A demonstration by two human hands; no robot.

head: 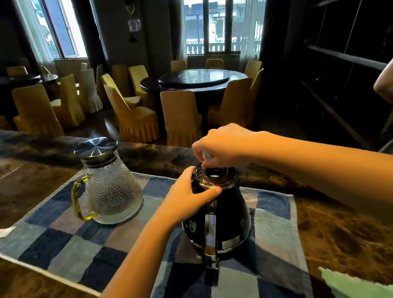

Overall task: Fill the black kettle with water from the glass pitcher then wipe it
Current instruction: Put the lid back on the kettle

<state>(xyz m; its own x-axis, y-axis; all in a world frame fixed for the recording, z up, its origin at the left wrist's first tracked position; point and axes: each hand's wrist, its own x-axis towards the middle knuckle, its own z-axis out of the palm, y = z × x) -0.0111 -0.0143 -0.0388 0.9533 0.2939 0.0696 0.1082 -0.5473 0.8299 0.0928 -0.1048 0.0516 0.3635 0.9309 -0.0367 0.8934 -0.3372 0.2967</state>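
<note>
Head view: nearest, right of the fingers (210,193), a pale green cloth (361,287) waits for wiping. The left hand (190,197) grips the glossy black kettle (232,218) by its neck, steadying it; the right hand (228,146) pinches its lid knob. Farther left stands the lidded dimpled glass pitcher (112,190).

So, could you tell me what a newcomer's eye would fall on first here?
Both hands meet at the black kettle on the blue checked towel: the left hand grips its neck while the right hand pinches the lid from above. To its left stands the glass pitcher, steel cap on.
</note>
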